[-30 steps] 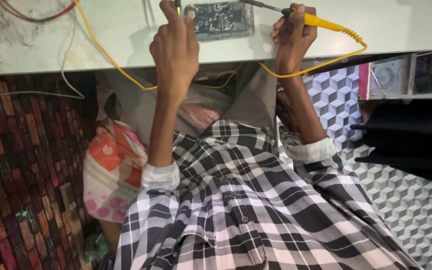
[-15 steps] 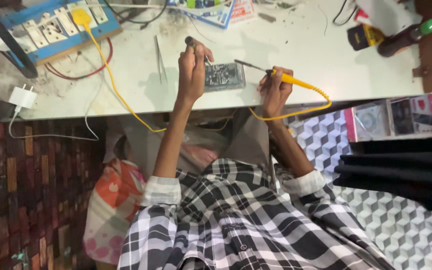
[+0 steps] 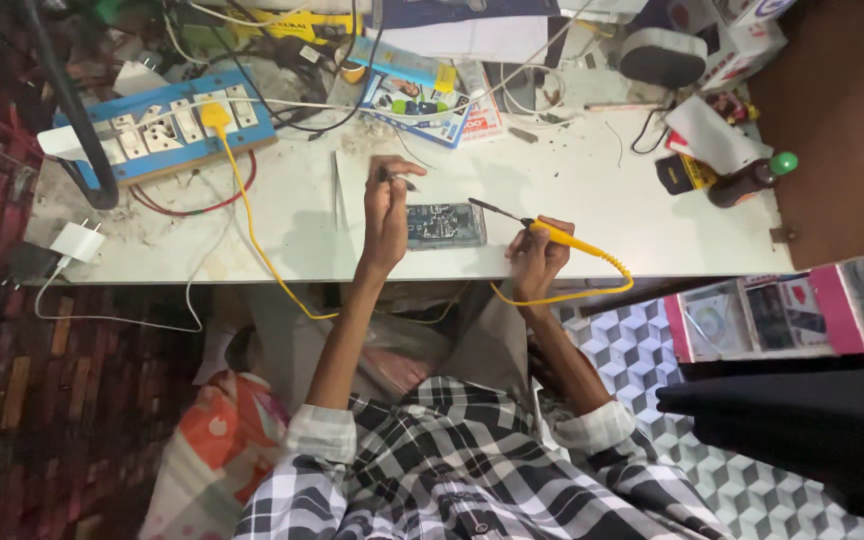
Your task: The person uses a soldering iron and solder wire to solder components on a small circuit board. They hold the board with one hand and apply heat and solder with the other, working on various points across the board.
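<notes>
A small dark circuit board (image 3: 445, 224) lies flat near the front edge of the white counter (image 3: 592, 190), about midway along it. The left hand (image 3: 388, 212) rests just beside the board's left end, its fingers curled and pinching a thin dark piece, too small to name, above the board's far left corner. The right hand (image 3: 539, 255) sits at the front edge, just right of the board, closed around the yellow handle of a soldering iron (image 3: 537, 228); the iron's dark tip points left and ends close to the board's right end, and whether it touches cannot be told. The iron's yellow cord (image 3: 252, 235) loops off the front edge and runs back up to a blue power strip (image 3: 162, 125) at the far left corner. A pair of tweezers (image 3: 336, 190) lies left of the left hand. A brown bottle with a green cap (image 3: 750, 179) lies near the right edge, among boxes and cables along the back
</notes>
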